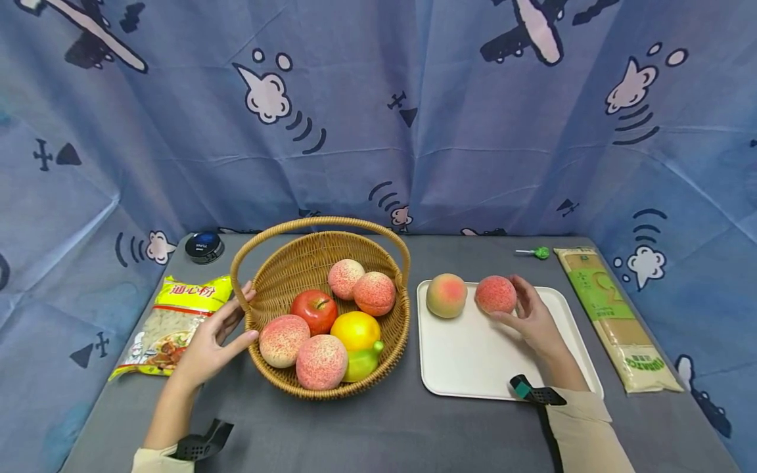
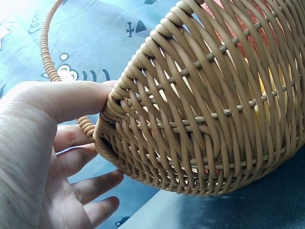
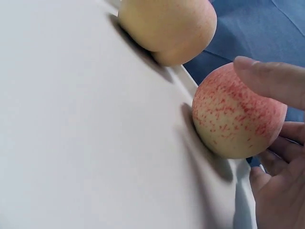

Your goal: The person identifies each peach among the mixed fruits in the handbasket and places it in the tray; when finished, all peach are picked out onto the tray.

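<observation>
On the white tray (image 1: 467, 368), my right hand (image 1: 535, 325) holds a red-speckled peach (image 1: 494, 294) between thumb and fingers. The right wrist view shows the thumb (image 3: 267, 78) on this peach (image 3: 238, 114) and the other fingers on its far side. A yellow-orange peach (image 1: 446, 295) sits to its left. My left hand (image 1: 209, 345) touches the left side of the wicker basket (image 1: 328, 394) near the handle's base, its fingers spread and fairly straight. In the left wrist view, the thumb (image 2: 81, 98) meets the woven rim (image 2: 138, 71). Peaches, a red apple (image 1: 313, 311) and yellow and green fruit fill the basket.
A yellow-topped food bag (image 1: 177, 322) lies left of the basket, below a round dark container (image 1: 204, 247). Right of the tray is a long green-and-beige packet (image 1: 618, 318). A green lollipop (image 1: 540, 253) lies behind the tray. A patterned curtain (image 1: 355, 131) backs the grey table.
</observation>
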The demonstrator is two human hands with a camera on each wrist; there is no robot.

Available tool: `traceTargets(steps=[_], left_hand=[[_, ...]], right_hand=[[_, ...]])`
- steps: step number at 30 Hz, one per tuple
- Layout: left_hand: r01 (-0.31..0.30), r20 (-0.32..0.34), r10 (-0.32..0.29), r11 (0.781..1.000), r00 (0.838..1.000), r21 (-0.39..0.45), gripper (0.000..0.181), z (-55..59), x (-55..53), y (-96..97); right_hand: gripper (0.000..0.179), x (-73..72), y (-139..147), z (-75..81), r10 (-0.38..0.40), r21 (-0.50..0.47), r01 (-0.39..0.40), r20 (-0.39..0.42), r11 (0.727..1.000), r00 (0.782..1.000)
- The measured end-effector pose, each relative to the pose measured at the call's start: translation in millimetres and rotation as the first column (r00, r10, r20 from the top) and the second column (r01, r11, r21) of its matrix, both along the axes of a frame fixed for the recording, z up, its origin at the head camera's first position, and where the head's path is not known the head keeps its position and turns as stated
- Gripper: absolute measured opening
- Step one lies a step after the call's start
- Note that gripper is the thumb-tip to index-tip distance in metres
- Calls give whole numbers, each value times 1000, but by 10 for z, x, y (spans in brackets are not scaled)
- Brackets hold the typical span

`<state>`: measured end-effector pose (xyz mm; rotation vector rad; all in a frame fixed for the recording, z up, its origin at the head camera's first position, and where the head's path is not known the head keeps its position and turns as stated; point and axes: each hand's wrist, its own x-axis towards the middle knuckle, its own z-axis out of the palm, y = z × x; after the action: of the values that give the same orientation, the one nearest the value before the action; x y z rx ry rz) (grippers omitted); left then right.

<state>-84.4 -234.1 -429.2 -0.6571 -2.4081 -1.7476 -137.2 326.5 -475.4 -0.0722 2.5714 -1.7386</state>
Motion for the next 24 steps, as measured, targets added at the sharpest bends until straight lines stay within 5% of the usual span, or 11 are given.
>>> traceTargets(steps=[6, 11, 16, 21, 24], left_hand=[[5, -6, -4, 1000, 1000, 19, 61, 1, -5, 7], [-1, 2, 1, 1000, 1000, 16, 61, 2, -6, 5], [-8, 18, 8, 1000, 1000, 0, 61, 12, -9, 0], [-8, 26, 8, 1000, 1000, -4, 61, 20, -10, -1], [-5, 27, 5, 1000, 1000, -1, 61, 16, -7, -4]], right_hand=[[92, 97, -117, 199, -25, 6, 26, -132, 1000, 991], [88, 202, -314, 457, 28, 0, -29, -262, 1000, 965], [85, 312, -564, 692, 156, -34, -183, -386, 982, 909], [84, 387, -845, 852, 322, -65, -389, -446, 919, 835], [85, 424, -1040, 937, 405, -51, -469, -428, 882, 808]])
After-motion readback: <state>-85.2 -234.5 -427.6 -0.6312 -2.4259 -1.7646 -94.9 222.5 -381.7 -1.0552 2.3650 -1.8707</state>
